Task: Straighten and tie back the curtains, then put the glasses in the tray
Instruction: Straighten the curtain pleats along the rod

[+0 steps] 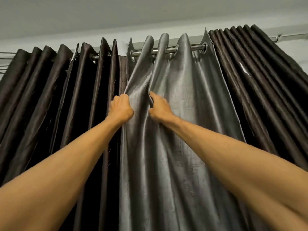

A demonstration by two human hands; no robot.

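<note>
A shiny grey curtain panel (175, 114) hangs by eyelets from a metal rod (196, 47) in the middle of the view. Dark brown curtains hang to its left (50, 97) and to its right (258, 80). My left hand (120, 109) grips the grey panel's left edge, fingers curled round the cloth. Just to the right, my right hand (160, 108) grips a fold of the same panel. Both arms reach upward. No glasses or tray are in view.
The white wall and ceiling (150, 15) run above the rod. A thin cord or wire (290, 36) crosses the wall at the upper right. Curtain cloth fills the view down to the lower edge.
</note>
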